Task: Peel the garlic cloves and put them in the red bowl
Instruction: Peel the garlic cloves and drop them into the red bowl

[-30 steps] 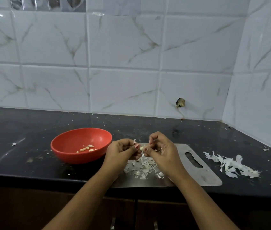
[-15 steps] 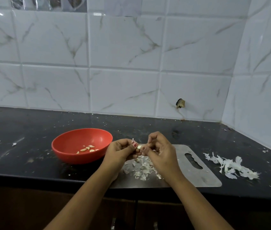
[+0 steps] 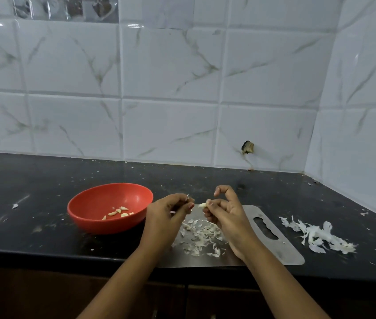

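A white marble-patterned tiled wall (image 3: 182, 88) is rising behind a black countertop (image 3: 32, 180), which is stretching across the view and is speckled with small flecks. A steel cutting board (image 3: 281, 254) is lying flat near the counter's front edge, and the red bowl (image 3: 85, 219) is sitting just to its left, holding several peeled cloves (image 3: 118, 212). A heap of papery skins (image 3: 318, 236) is lying on the counter to the right of the board, and a smaller scatter of peelings (image 3: 200, 236) is resting on the board under the hands. The left hand (image 3: 166, 215) is curling its fingers and pinching a thin sliver of skin (image 3: 187, 197). The right hand (image 3: 226, 212) is pinching a pale garlic clove (image 3: 202, 205) between thumb and fingertip, above the board, a small gap separating it from the left hand
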A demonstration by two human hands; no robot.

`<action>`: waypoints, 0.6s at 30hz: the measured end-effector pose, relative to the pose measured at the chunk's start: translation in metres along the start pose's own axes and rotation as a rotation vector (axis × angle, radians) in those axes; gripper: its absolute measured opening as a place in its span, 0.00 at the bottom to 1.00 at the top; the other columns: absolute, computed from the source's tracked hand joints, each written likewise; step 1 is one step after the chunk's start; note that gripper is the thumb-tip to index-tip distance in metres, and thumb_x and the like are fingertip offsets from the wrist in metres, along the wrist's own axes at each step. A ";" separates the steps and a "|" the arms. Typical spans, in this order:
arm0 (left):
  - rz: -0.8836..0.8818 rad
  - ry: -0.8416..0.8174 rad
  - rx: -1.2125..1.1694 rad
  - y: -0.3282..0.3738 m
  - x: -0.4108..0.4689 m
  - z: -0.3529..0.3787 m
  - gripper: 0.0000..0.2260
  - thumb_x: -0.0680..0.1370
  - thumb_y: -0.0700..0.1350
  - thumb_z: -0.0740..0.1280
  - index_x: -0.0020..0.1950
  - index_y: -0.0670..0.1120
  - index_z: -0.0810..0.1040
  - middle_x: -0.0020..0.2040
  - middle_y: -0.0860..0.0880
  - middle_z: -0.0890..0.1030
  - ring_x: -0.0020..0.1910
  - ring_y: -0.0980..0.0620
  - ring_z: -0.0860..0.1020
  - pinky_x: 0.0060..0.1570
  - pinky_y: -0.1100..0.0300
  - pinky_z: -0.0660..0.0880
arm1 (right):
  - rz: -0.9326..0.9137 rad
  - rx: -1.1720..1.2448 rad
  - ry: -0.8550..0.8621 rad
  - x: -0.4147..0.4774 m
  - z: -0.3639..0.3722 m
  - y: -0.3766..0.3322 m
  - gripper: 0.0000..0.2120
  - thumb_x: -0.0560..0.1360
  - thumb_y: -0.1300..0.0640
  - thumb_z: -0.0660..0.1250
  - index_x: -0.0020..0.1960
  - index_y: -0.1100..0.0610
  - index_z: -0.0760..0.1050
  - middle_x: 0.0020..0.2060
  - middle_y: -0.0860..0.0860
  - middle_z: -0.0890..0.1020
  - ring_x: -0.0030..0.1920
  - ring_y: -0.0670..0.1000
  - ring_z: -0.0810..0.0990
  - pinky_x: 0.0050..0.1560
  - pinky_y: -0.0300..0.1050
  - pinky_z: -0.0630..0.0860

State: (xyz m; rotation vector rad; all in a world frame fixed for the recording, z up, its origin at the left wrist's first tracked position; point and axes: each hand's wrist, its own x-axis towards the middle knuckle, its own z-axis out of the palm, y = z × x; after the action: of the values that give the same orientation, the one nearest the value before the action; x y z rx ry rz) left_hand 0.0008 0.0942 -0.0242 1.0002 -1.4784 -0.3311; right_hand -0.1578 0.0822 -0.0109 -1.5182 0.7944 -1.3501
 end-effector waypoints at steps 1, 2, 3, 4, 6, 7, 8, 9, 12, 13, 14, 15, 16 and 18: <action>0.001 -0.016 0.016 0.001 0.001 0.001 0.10 0.74 0.39 0.72 0.45 0.55 0.82 0.38 0.57 0.83 0.39 0.59 0.82 0.39 0.64 0.79 | -0.005 -0.030 -0.011 0.000 0.000 0.000 0.09 0.80 0.66 0.62 0.52 0.53 0.67 0.34 0.51 0.80 0.38 0.47 0.79 0.42 0.39 0.76; -0.003 -0.032 0.026 0.002 0.000 0.002 0.09 0.74 0.41 0.72 0.48 0.56 0.82 0.40 0.59 0.84 0.40 0.61 0.82 0.38 0.64 0.79 | -0.008 -0.044 -0.018 0.000 0.000 0.001 0.09 0.80 0.66 0.62 0.53 0.53 0.67 0.35 0.52 0.81 0.38 0.46 0.79 0.42 0.39 0.76; -0.010 -0.049 0.031 0.004 0.000 0.002 0.09 0.74 0.43 0.73 0.50 0.57 0.81 0.43 0.61 0.83 0.41 0.62 0.81 0.38 0.64 0.79 | -0.014 -0.051 -0.022 0.001 0.000 0.001 0.09 0.80 0.66 0.62 0.53 0.53 0.66 0.36 0.52 0.81 0.38 0.46 0.79 0.42 0.39 0.76; -0.013 -0.071 0.042 0.005 0.000 0.002 0.10 0.74 0.44 0.73 0.51 0.58 0.81 0.45 0.63 0.83 0.42 0.63 0.81 0.39 0.65 0.79 | -0.021 -0.052 -0.025 0.001 0.000 0.002 0.09 0.80 0.65 0.62 0.53 0.53 0.66 0.36 0.52 0.81 0.38 0.46 0.80 0.42 0.39 0.75; -0.001 -0.113 0.069 0.006 -0.001 0.002 0.10 0.74 0.44 0.73 0.54 0.55 0.82 0.46 0.65 0.82 0.43 0.64 0.80 0.40 0.70 0.76 | -0.031 -0.054 -0.027 0.000 0.000 0.002 0.09 0.80 0.65 0.61 0.53 0.53 0.66 0.37 0.52 0.81 0.38 0.45 0.80 0.42 0.39 0.75; 0.005 -0.122 0.071 0.005 -0.001 0.003 0.10 0.74 0.44 0.73 0.54 0.53 0.82 0.47 0.65 0.82 0.43 0.63 0.80 0.41 0.71 0.76 | -0.036 -0.058 -0.029 0.000 0.000 0.003 0.09 0.80 0.65 0.62 0.53 0.52 0.67 0.37 0.53 0.81 0.38 0.45 0.80 0.42 0.39 0.75; 0.009 -0.117 0.072 0.004 -0.001 0.004 0.10 0.74 0.43 0.73 0.54 0.52 0.83 0.47 0.63 0.82 0.43 0.63 0.80 0.41 0.71 0.76 | -0.039 -0.066 -0.032 0.000 0.000 0.004 0.09 0.80 0.65 0.62 0.52 0.52 0.67 0.37 0.52 0.81 0.38 0.45 0.80 0.43 0.39 0.75; 0.010 -0.104 0.075 0.003 0.001 0.006 0.09 0.74 0.43 0.73 0.53 0.51 0.84 0.48 0.62 0.83 0.42 0.63 0.80 0.41 0.70 0.76 | -0.041 -0.079 -0.035 0.000 0.000 0.004 0.08 0.80 0.64 0.62 0.52 0.52 0.67 0.37 0.52 0.82 0.39 0.46 0.80 0.44 0.40 0.76; -0.003 -0.088 0.054 0.001 0.006 0.008 0.05 0.73 0.41 0.74 0.47 0.47 0.85 0.54 0.61 0.81 0.40 0.60 0.81 0.38 0.67 0.77 | -0.050 -0.084 -0.038 0.001 0.000 0.005 0.09 0.80 0.64 0.62 0.52 0.51 0.68 0.38 0.53 0.82 0.39 0.46 0.80 0.45 0.40 0.76; -0.007 -0.094 0.046 0.001 0.007 0.008 0.04 0.72 0.40 0.74 0.47 0.46 0.85 0.55 0.61 0.81 0.39 0.60 0.81 0.37 0.66 0.78 | -0.050 -0.083 -0.043 0.001 -0.001 0.005 0.09 0.80 0.65 0.62 0.52 0.52 0.68 0.37 0.52 0.82 0.39 0.46 0.80 0.45 0.40 0.75; -0.008 -0.103 0.043 0.001 0.007 0.007 0.04 0.72 0.40 0.74 0.46 0.47 0.85 0.55 0.62 0.80 0.39 0.60 0.81 0.36 0.66 0.78 | -0.051 -0.084 -0.048 0.001 -0.001 0.006 0.09 0.80 0.65 0.62 0.52 0.52 0.68 0.36 0.51 0.82 0.39 0.46 0.80 0.45 0.40 0.75; -0.006 -0.113 0.045 0.002 0.008 0.006 0.04 0.72 0.41 0.74 0.44 0.48 0.85 0.55 0.62 0.80 0.40 0.60 0.81 0.35 0.65 0.78 | -0.052 -0.089 -0.053 0.001 -0.001 0.006 0.09 0.80 0.65 0.62 0.52 0.52 0.67 0.36 0.50 0.82 0.39 0.46 0.80 0.45 0.40 0.76; -0.001 -0.121 0.053 0.002 0.008 0.005 0.05 0.72 0.41 0.74 0.42 0.51 0.84 0.55 0.63 0.80 0.40 0.60 0.81 0.35 0.65 0.78 | -0.052 -0.095 -0.061 0.001 -0.001 0.007 0.09 0.80 0.66 0.61 0.52 0.52 0.67 0.35 0.50 0.82 0.39 0.46 0.80 0.45 0.40 0.76; 0.014 -0.130 0.078 0.003 0.009 0.003 0.09 0.71 0.41 0.75 0.39 0.55 0.82 0.54 0.65 0.80 0.41 0.61 0.81 0.37 0.64 0.78 | -0.050 -0.109 -0.076 0.002 -0.002 0.007 0.10 0.80 0.66 0.61 0.53 0.52 0.67 0.34 0.48 0.82 0.40 0.46 0.80 0.45 0.40 0.76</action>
State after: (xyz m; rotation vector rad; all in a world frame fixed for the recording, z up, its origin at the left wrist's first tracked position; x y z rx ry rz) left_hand -0.0018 0.0887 -0.0168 1.0463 -1.6260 -0.3354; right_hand -0.1586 0.0777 -0.0172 -1.6738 0.7980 -1.2956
